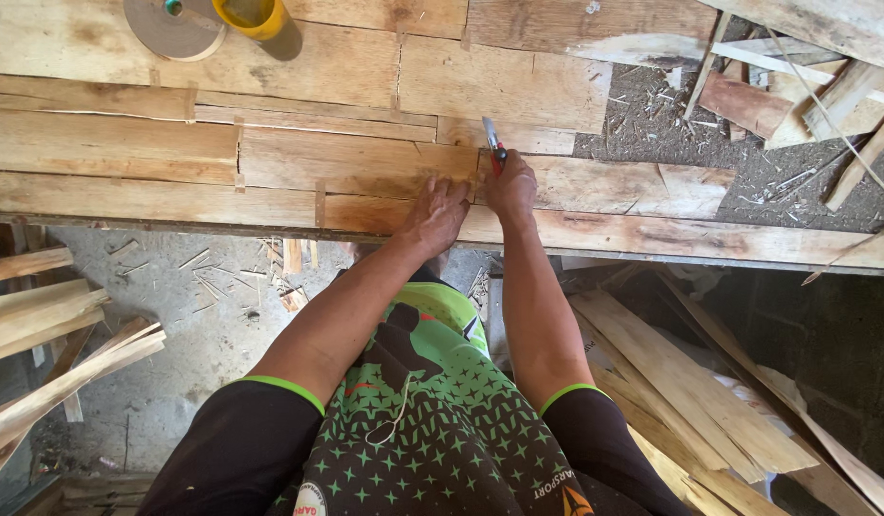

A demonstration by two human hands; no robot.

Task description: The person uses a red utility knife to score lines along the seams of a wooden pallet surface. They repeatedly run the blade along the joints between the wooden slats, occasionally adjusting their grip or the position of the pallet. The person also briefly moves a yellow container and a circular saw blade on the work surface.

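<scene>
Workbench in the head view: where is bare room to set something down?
The long planks left of the left hand, below the tape roll and yellow cup, lie bare. Right of the right hand with the cutter, offcuts and shavings crowd it.

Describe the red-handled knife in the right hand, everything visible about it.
The knife is a small utility cutter with a red handle and a slim grey metal blade section pointing away from the person. The right hand grips its lower handle, hiding much of it. Its tip rests on the pale wooden sheet, beside the flat left hand.
</scene>
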